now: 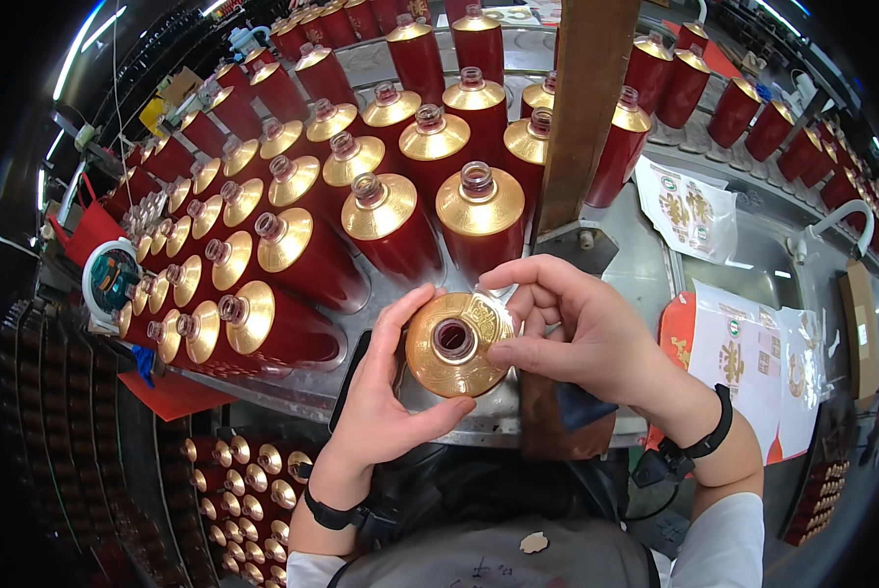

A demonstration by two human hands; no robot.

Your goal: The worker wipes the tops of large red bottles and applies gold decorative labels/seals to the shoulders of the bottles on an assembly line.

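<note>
My left hand (376,392) is wrapped round a red glass bottle with a gold shoulder (439,367), its open neck facing up at me. Over the right side of that shoulder lies what looks like a thin clear film (496,312). My right hand (577,323) closes on this film from the right, index finger bent and thumb pressed against the gold shoulder. The lower body of the bottle is hidden beneath its shoulder. Just beyond my hands stand more gold-shouldered red bottles (479,216) on the metal table.
A brown upright post (586,108) rises right of the bottles. To the right lie printed transfer sheets (729,343) and another sheet (689,211) on the metal surface (635,269). Many bottles (248,490) stand lower left. A round dial scale (111,279) is at far left.
</note>
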